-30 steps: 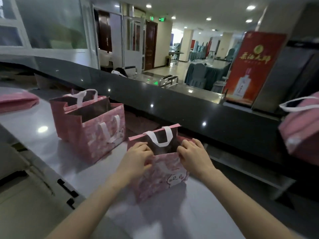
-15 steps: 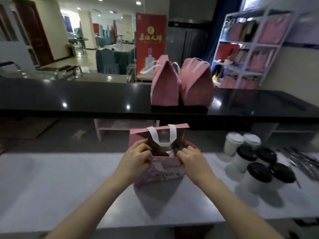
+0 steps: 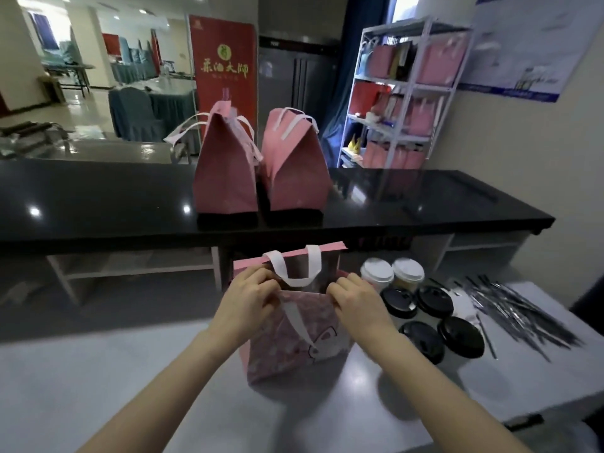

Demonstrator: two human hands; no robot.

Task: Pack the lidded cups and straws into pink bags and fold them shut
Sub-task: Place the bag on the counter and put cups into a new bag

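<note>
A: Closest in?
B: Pale grey worktop point(image 3: 98, 387), smooth, faintly glossy. Standing on it, dead centre, an open pink bag point(image 3: 294, 348) with a cartoon print.
A: Hands?
B: Left hand point(image 3: 246, 304) at the left end of the bag's near rim, right hand point(image 3: 358, 304) at the right end. Fingers curled on both, pinching that rim. Near white handle point(image 3: 295, 318) flopped down the front; far handle point(image 3: 294, 268) upright.
A: Anything in it?
B: Too dark inside to tell.
A: To the right?
B: Four black-lidded cups point(image 3: 421, 341) just beside the bag, two white-lidded cups point(image 3: 377, 273) behind them, all upright, all shut. Further right, a loose fan of dark straws point(image 3: 523, 315) lying flat on the same worktop.
A: Beyond?
B: Raised black counter point(image 3: 98, 197), shiny, carrying two folded-shut pink bags point(image 3: 225, 171) just beside each other. Behind, a red banner point(image 3: 224, 67), a white shelf rack point(image 3: 412, 86) holding more pink and red bags, a poster point(image 3: 523, 44) on the cream wall, and off left a hall with draped tables point(image 3: 170, 103).
</note>
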